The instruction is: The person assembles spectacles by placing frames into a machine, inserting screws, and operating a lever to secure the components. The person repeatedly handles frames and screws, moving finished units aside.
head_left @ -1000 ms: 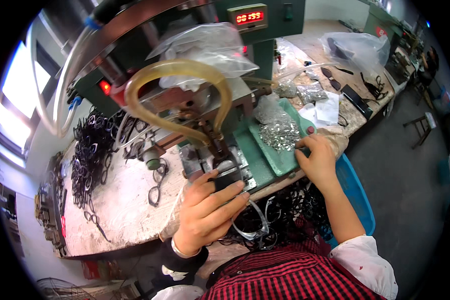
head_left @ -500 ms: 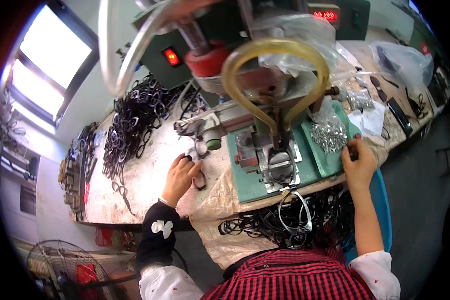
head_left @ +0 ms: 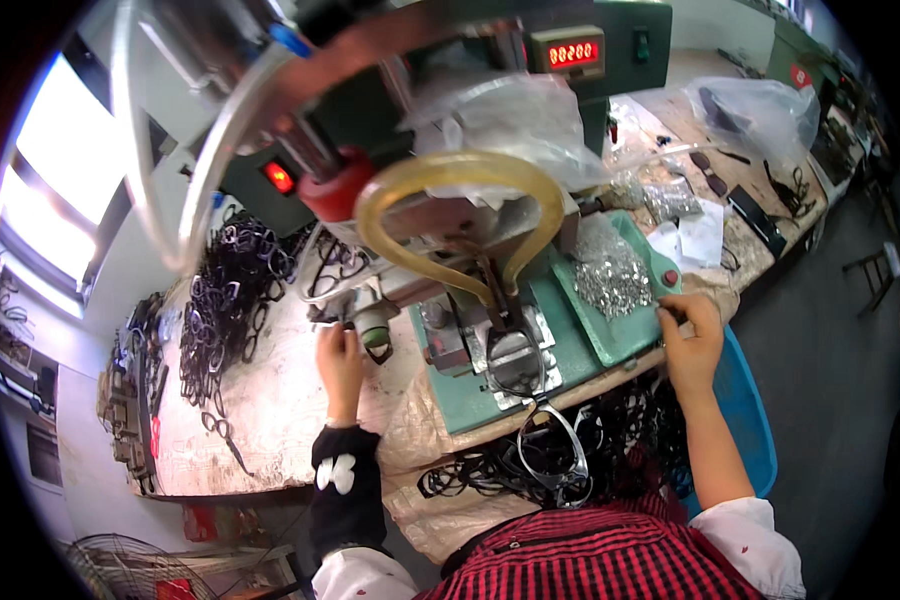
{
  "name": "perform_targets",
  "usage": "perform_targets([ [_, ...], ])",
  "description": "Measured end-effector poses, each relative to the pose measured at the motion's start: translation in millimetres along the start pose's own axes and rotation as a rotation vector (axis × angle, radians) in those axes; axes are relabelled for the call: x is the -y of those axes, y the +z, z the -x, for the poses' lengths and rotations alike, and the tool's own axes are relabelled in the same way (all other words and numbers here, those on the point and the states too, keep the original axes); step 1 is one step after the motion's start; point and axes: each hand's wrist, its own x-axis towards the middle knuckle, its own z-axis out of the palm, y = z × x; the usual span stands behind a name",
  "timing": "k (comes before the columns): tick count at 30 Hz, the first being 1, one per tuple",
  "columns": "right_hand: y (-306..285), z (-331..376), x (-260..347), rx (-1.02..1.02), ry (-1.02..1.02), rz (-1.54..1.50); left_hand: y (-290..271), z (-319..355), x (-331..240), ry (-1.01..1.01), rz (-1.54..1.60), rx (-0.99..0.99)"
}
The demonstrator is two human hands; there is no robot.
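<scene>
My left hand [head_left: 340, 365] reaches forward over the table beside the machine's green-capped cylinder [head_left: 373, 328]. Its fingers are closed at a dark eyeglass frame lying there, but what they grip, if anything, is hidden. My right hand [head_left: 693, 338] is closed at the outer edge of the green tray [head_left: 615, 345], close to a red button [head_left: 670, 278]. Whatever its curled fingers hold is too small to make out. Between the hands, an eyeglass frame [head_left: 515, 370] sits in the machine's metal fixture [head_left: 545, 330], beneath the yellowish hose loop [head_left: 545, 200]. Another frame [head_left: 553, 455], silvery at its rim, hangs below the fixture's front edge.
Small silvery parts [head_left: 615, 287] fill part of the tray. Dark eyeglass frames are piled at the left [head_left: 232, 285] and on my lap. A blue tub [head_left: 748, 410] stands at the right. Plastic bags [head_left: 760, 110], paper [head_left: 700, 235] and sunglasses [head_left: 708, 172] lie farther back.
The view has shifted, so the machine sits lower and more to the left. My left hand has moved farther forward, up to the green-capped cylinder. My right hand stays by the tray.
</scene>
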Motion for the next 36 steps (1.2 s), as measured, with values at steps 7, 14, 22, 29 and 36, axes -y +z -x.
perform_targets([
  [7, 14, -19, 82, 0.276, -0.102, -0.443, -25, 8, -103, -0.093, 0.747, -0.139],
  [14, 65, -18, 121, 0.324, 0.099, -0.779, 6, 56, -132, -0.169, 0.745, -0.280],
  [22, 65, -17, 135, 0.456, 0.335, -1.105, -76, 16, -248, 0.535, 0.889, -0.152],
  [29, 29, -1, 153, 0.493, 0.229, -0.974, -59, 13, -263, 0.540, 0.876, -0.145],
  [36, 21, -8, 25, 0.303, 0.192, -0.074, -27, 43, -270, 0.926, 0.465, 0.181],
])
